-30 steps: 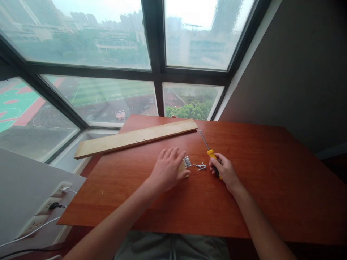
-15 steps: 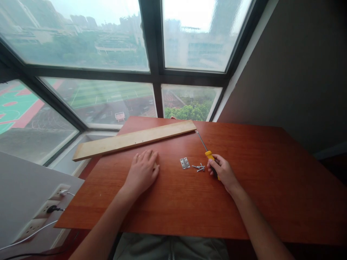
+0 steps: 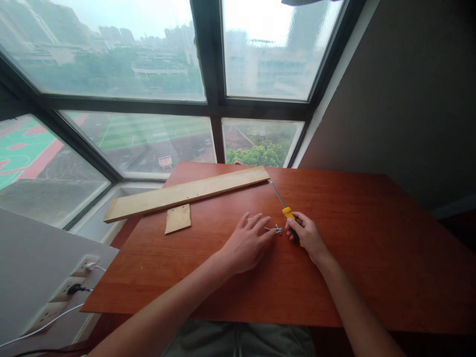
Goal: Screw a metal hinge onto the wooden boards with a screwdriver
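Observation:
My right hand (image 3: pixel 303 235) is wrapped round the yellow and black handle of a screwdriver (image 3: pixel 278 195), its shaft pointing up and left toward the end of a long wooden board (image 3: pixel 189 192). Fingers apart, my left hand (image 3: pixel 248 243) lies over the spot of a metal hinge (image 3: pixel 250 219), which it covers almost wholly. Just right of those fingers is a small pile of screws (image 3: pixel 275 229). A small square wooden piece (image 3: pixel 178 219) with holes along its top edge lies beside the board's near edge.
The reddish-brown table (image 3: pixel 353 277) stands against large windows (image 3: pixel 256 141). The board's left end sticks out past the table edge. On the low wall at left are power sockets (image 3: pixel 69 287) with cords plugged in.
My left hand has moved right, from near the board to over the hinge. The small wooden piece, hidden before, now shows. My right hand and the screwdriver have hardly moved.

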`<state>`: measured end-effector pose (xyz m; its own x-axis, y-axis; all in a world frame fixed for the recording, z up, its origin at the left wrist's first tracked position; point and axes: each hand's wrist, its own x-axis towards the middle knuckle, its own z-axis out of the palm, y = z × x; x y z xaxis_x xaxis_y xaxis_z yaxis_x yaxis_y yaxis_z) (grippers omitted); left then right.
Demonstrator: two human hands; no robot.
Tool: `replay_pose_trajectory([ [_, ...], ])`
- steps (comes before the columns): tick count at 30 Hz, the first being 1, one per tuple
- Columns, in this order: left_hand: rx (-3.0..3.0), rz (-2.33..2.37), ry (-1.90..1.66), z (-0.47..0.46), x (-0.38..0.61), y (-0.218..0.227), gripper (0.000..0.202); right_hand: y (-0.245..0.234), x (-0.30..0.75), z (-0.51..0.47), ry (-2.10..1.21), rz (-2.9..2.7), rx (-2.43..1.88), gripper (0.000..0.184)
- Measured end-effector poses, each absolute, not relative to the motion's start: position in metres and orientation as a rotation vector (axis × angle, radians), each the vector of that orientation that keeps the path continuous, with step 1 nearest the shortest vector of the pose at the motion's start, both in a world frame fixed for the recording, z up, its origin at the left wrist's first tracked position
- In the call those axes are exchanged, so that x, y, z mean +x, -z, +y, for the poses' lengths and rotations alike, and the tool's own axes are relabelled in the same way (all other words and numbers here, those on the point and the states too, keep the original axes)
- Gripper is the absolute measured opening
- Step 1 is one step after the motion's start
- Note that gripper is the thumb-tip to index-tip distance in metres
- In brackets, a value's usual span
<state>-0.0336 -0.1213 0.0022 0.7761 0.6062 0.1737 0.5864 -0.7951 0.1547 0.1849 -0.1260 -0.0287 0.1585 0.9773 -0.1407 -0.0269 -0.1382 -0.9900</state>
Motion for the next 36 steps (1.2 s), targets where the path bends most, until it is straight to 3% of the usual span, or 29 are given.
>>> replay_pose_trajectory([
  [7, 2.837, 0.784, -0.334, -0.118, 0.008, 0.017, 0.042, 0.028, 0.188, -0.125, -1.174, -0.986, -1.357, 0.04],
  [13, 2.773, 0.759, -0.305, -0.113, -0.006, 0.026, 0.051, 0.032, 0.189, -0.126, -1.195, -1.028, -1.358, 0.041],
  [20, 2.642, 0.875, -0.435, -0.092, -0.044, 0.03, 0.048, 0.036, 0.19, -0.125, -1.19, -1.058, -1.375, 0.045],
  [27, 2.461, 1.17, -0.763, -0.062, -0.114, 0.039, 0.037, 0.04, 0.191, -0.125, -1.197, -1.064, -1.379, 0.045],
  [36, 2.414, 1.572, -0.727, -0.06, -0.169, 0.044, 0.035, 0.037, 0.19, -0.126, -1.186, -1.084, -1.401, 0.047],
])
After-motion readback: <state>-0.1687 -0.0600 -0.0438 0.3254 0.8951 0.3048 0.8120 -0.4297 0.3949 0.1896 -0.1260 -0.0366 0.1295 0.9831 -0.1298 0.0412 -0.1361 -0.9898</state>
